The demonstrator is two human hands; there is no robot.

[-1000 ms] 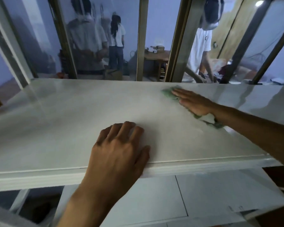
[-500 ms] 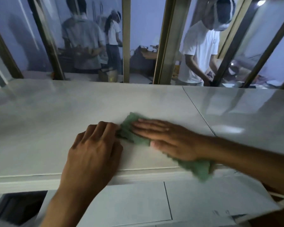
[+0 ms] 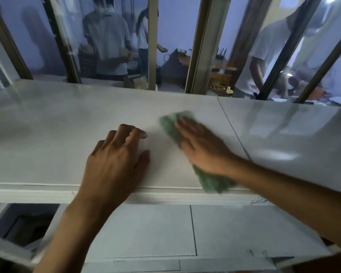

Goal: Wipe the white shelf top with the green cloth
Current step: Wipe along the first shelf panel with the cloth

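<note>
On the white shelf top, the right hand is pressing flat-fingered on the soft, limp green cloth; the left hand is resting loosely, empty.

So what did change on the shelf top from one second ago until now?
The right hand swept the green cloth from the far right toward the left hand and the front edge, then a little back. It presses flat on the cloth throughout; the left hand stays resting on the white shelf top.
</note>
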